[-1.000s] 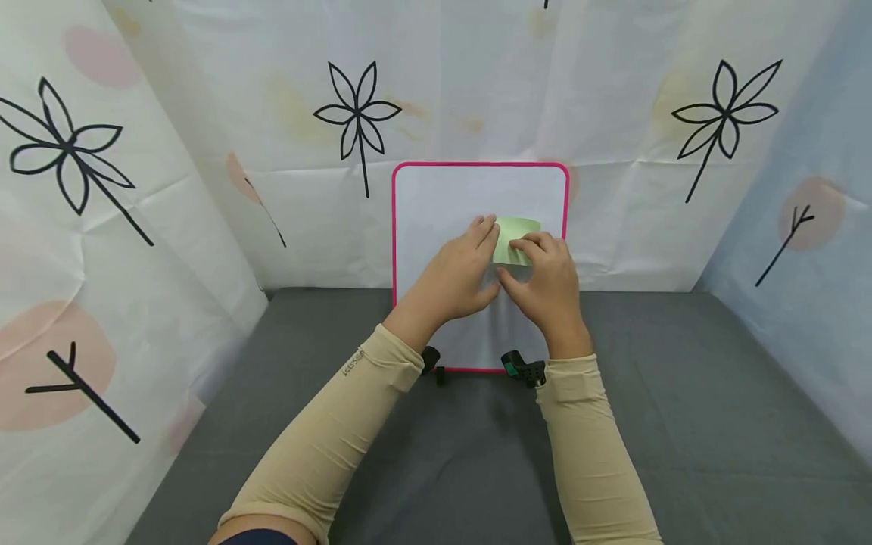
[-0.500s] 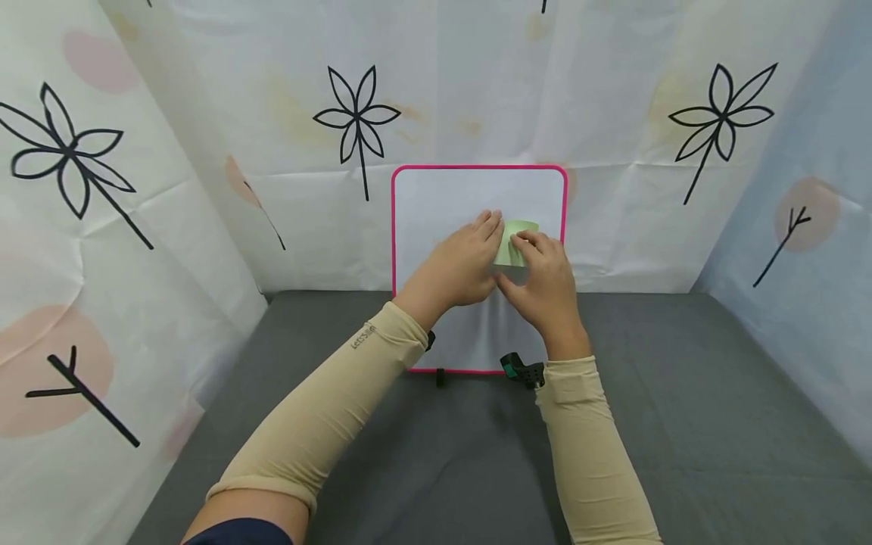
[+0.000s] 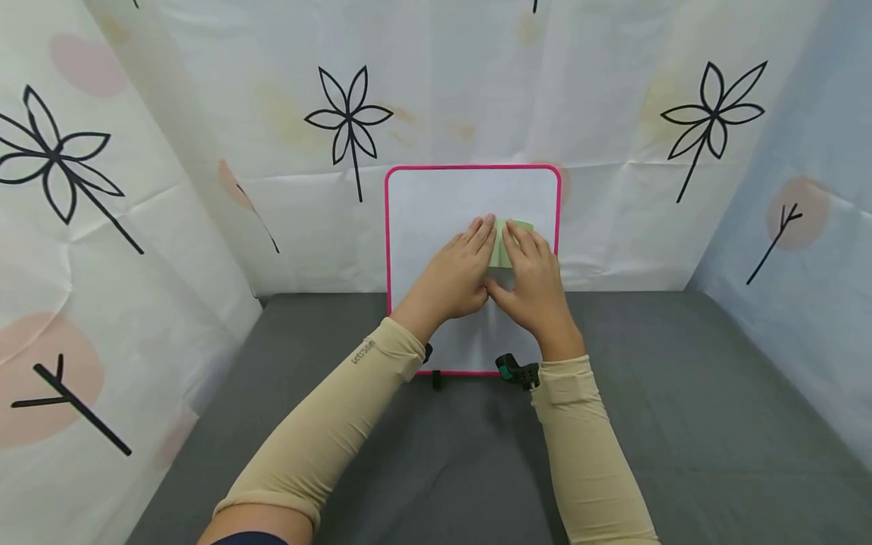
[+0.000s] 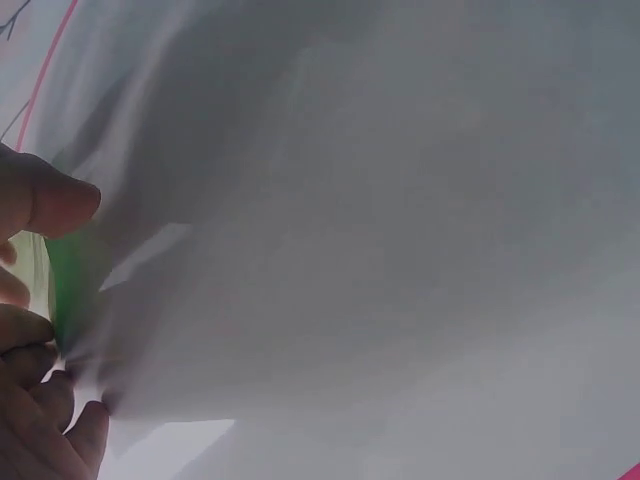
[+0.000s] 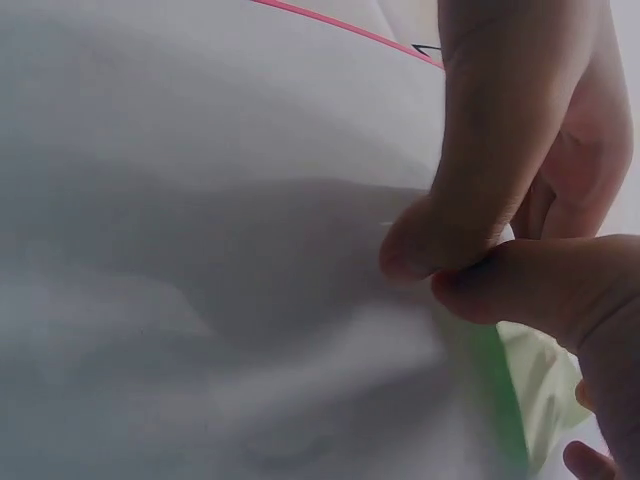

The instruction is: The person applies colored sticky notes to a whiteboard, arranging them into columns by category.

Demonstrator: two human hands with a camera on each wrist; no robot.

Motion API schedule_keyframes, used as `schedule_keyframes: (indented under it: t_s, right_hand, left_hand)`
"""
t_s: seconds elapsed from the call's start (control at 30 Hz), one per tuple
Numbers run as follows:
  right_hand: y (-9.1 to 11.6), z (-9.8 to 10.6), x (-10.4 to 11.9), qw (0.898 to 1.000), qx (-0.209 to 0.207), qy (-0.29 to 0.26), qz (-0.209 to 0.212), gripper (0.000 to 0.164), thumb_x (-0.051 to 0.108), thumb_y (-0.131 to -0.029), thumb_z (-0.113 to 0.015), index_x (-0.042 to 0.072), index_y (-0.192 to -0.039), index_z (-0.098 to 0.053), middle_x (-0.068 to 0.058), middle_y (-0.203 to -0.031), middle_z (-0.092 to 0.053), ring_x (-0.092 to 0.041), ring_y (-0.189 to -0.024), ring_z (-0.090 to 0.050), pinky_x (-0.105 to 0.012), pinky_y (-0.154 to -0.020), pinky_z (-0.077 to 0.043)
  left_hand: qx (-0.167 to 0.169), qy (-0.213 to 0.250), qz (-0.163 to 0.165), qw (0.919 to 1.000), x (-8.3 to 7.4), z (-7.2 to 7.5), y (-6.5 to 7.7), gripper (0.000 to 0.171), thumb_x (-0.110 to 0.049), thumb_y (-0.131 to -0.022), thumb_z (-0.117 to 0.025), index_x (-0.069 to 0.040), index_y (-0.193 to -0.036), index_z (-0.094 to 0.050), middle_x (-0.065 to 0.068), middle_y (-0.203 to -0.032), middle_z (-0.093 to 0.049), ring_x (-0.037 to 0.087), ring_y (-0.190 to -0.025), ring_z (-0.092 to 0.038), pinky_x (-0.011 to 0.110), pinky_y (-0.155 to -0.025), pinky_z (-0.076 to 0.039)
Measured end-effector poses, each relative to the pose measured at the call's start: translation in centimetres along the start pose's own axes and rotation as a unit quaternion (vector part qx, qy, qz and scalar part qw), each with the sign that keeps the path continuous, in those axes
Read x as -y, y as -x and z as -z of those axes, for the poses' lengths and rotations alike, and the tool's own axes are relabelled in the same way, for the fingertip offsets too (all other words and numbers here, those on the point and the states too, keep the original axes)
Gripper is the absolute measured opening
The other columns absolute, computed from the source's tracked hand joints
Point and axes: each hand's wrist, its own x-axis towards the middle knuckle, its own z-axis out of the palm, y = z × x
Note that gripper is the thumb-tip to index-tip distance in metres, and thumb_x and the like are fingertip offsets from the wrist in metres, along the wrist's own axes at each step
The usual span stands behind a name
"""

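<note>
A light green sticky note [image 3: 501,256] lies against the white board [image 3: 429,208], which stands upright in a pink frame. My left hand [image 3: 455,274] rests at the note's left edge, its fingers straight and together. Over the right part of the note, my right hand [image 3: 537,286] presses with extended fingers and covers much of it. The two thumbs meet below the note. In the right wrist view, the sticky note [image 5: 548,385] shows beside the thumbs, with a green reflection on the glossy board.
A grey cloth [image 3: 681,409] covers the table. Behind the board hangs a pale curtain [image 3: 613,136] with printed flowers, and similar curtains stand at both sides. A small black foot [image 3: 437,381] shows at the board's lower edge. A black wrist device [image 3: 519,372] sits on the right wrist.
My right hand's fingers, bent at the note's right part before, have straightened and moved left over it, covering more of it. The left hand stays at the left edge with slight shifts.
</note>
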Motion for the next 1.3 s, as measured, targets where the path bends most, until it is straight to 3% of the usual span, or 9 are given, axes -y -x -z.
schedule_keyframes:
  t_s: [0.13,0.3,0.63,1.03,1.3]
  right_hand:
    - [-0.2,-0.1,0.1,1.000,0.028,0.006,0.001,0.091,0.021,-0.092,-0.082,-0.005,-0.164,-0.032,-0.015,-0.175,-0.028,-0.038,-0.161,-0.024,-0.062,-0.128,-0.026]
    - [-0.2,-0.4,0.0,0.999,0.050,0.013,-0.005,0.090,0.017,-0.094,-0.078,-0.003,-0.166,-0.028,-0.012,-0.178,-0.021,-0.036,-0.164,-0.017,-0.065,-0.127,-0.025]
    - [-0.1,-0.6,0.5,0.998,0.063,0.012,-0.016,0.082,0.010,-0.099,-0.069,0.005,-0.168,-0.026,-0.005,-0.179,-0.018,-0.036,-0.164,-0.012,-0.068,-0.124,-0.025]
    - [-0.1,-0.7,0.3,0.999,0.049,0.008,-0.017,0.077,0.010,-0.100,-0.067,0.001,-0.166,-0.029,-0.009,-0.178,-0.022,-0.039,-0.164,-0.013,-0.065,-0.128,-0.020]
    - [0.0,-0.2,-0.9,0.998,0.034,-0.007,-0.046,0.078,0.014,-0.099,-0.068,0.000,-0.166,-0.030,-0.007,-0.178,-0.023,-0.038,-0.164,-0.014,-0.070,-0.123,-0.023]
  left_hand:
    - [-0.002,-0.005,0.005,1.0000,0.0,-0.4,0.2,0.083,-0.024,-0.101,-0.062,0.004,-0.167,-0.020,0.016,-0.178,-0.009,0.031,-0.167,-0.009,0.048,-0.132,-0.025]
    - [0.003,-0.007,0.010,0.9999,0.0,-0.9,0.4,0.087,-0.025,-0.100,-0.064,0.003,-0.168,-0.017,0.014,-0.179,-0.006,0.029,-0.167,-0.007,0.047,-0.133,-0.021]
    - [0.013,-0.017,0.011,0.9997,0.0,-1.1,0.5,0.092,-0.025,-0.098,-0.066,0.002,-0.168,-0.013,0.013,-0.179,-0.003,0.028,-0.167,-0.004,0.046,-0.134,-0.019]
    - [0.012,-0.011,0.010,0.9998,0.2,-1.3,0.5,0.089,-0.024,-0.099,-0.064,0.002,-0.168,-0.014,0.013,-0.179,-0.003,0.028,-0.167,-0.005,0.047,-0.134,-0.019]
    - [0.010,-0.009,0.010,0.9999,0.2,-1.3,0.4,0.090,-0.023,-0.098,-0.065,0.003,-0.168,-0.014,0.013,-0.179,-0.003,0.028,-0.167,-0.006,0.046,-0.134,-0.019]
